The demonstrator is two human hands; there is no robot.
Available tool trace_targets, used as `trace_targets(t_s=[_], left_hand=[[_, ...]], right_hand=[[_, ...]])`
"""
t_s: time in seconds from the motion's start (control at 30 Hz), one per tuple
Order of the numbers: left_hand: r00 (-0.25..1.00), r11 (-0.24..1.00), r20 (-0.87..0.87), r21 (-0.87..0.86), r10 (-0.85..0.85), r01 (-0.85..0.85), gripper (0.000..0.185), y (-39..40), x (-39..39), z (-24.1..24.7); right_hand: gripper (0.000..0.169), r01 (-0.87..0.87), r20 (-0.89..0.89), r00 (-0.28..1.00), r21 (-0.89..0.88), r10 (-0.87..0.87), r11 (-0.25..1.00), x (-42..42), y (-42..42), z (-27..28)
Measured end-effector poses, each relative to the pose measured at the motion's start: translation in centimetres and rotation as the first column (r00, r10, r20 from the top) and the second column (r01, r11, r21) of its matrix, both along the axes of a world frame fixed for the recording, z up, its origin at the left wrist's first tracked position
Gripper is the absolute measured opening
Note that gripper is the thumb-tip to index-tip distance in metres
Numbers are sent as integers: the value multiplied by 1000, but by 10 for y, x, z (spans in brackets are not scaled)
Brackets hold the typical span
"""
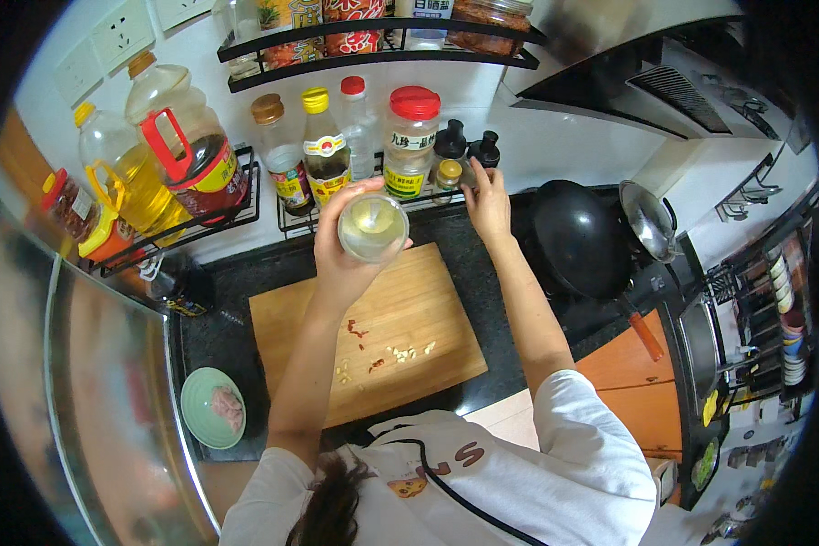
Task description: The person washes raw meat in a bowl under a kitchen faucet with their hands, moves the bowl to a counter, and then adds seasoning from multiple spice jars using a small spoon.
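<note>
My left hand (341, 252) is closed around a clear round container (373, 226), held above a wooden cutting board (409, 293). At the wire rack, my right hand (486, 201) has its fingers at a small clear item beside a yellow-capped jar (448, 175); whether it grips that item is unclear. Chopped pale pieces (404, 353) and small red pieces (356, 331) lie on the board. Left of the right hand stands a red-lidded jar (411, 140), and black-topped bottles (450, 140) are just behind the fingers.
A black wok (580, 239) and a metal lid (647, 211) are on the right. A green bowl (194, 409) of raw meat (226, 409) sits at the left, below a dark bottle (181, 286). Oil bottles (136, 164) fill the left rack; a black shelf (382, 61) of jars hangs above.
</note>
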State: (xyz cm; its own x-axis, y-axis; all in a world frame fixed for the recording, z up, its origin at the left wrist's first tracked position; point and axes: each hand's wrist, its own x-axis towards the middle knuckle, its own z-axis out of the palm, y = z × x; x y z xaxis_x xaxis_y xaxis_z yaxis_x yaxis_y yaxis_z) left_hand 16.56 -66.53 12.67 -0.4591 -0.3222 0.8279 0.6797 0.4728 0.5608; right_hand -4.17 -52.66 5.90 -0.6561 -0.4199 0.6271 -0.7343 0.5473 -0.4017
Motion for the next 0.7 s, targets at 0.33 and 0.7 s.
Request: trace_targets(t_s=[0.33,0.7], left_hand=[[969,993,218,-1,119,-122,60,0,4,0],[841,582,79,-756,535,-299,45,0,14,47]], right_hand=[[25,-77,-28,997,-394,72,916,63,16,44],[16,-465,465,574,-492,674,736,129,0,94]])
